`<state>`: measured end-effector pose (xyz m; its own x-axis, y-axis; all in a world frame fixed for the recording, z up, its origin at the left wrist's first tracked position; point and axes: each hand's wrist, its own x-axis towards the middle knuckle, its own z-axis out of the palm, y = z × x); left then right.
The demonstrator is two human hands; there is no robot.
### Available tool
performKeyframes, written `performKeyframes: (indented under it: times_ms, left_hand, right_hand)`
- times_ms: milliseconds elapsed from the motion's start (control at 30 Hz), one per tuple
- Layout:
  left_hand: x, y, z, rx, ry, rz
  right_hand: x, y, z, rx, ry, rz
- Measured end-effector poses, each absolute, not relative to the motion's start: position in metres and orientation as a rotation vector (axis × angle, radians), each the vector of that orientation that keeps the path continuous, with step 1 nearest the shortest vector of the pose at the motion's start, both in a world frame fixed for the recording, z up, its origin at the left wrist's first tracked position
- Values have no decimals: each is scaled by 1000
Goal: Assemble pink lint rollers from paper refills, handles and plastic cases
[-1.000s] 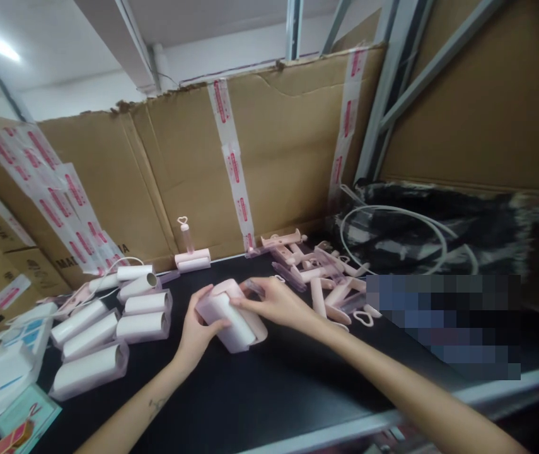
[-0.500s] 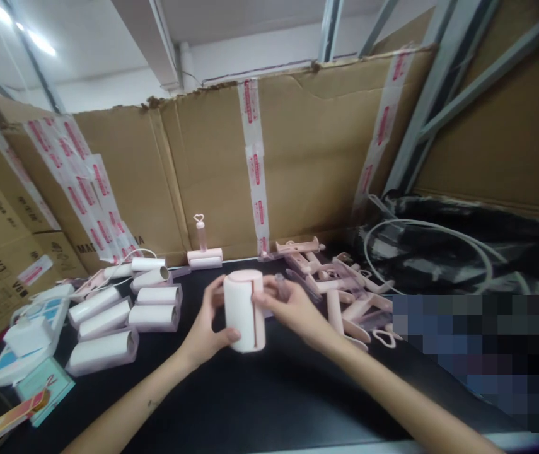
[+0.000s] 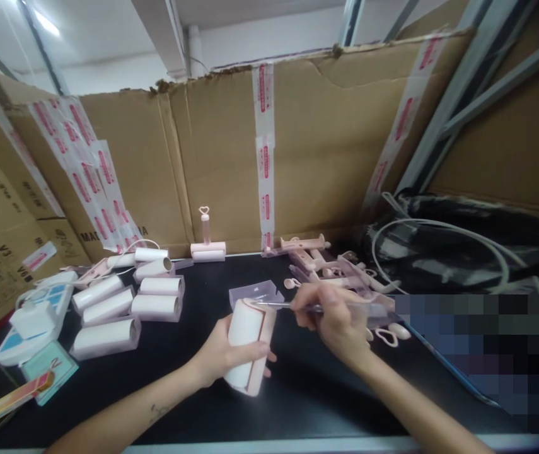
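My left hand (image 3: 224, 356) grips a pink lint roller (image 3: 249, 343) with a white paper roll, held upright above the black table (image 3: 174, 391). My right hand (image 3: 333, 318) holds a thin clear plastic piece (image 3: 278, 305) whose tip lies at the roller's top end. A clear plastic cover (image 3: 256, 292) sits just behind the roller. To the right lies a heap of pink handles (image 3: 326, 265).
Several white rolls in clear wrap (image 3: 122, 302) lie at the left, beside a white device (image 3: 33, 321) and a teal card (image 3: 49, 372). An assembled roller (image 3: 207, 243) stands by the cardboard wall (image 3: 231, 157). A black bag with white hoops (image 3: 458, 246) is at the right.
My left hand lowered and tilted the roller toward me. My right hand left the roller's side, moved right and now holds a thin clear piece at the roller's top. The view shifted left.
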<state>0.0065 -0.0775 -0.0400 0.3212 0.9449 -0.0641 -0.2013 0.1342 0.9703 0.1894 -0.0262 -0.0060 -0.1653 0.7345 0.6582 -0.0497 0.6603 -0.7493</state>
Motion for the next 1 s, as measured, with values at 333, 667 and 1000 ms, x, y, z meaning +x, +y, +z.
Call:
performKeyframes:
  times_ms: [333,667,1000]
  left_hand:
    - [7,-74,-50,1297,1122,1230]
    - [1,-72,-43,1504,1353,1337]
    - [9,-61,-56,1084,1161,1481]
  right_hand:
    - [191,-42,-8,-456,-1796,440]
    - [176,-26,-6,-388,-2179,180]
    - [177,2,-40,-288,-2498,-166]
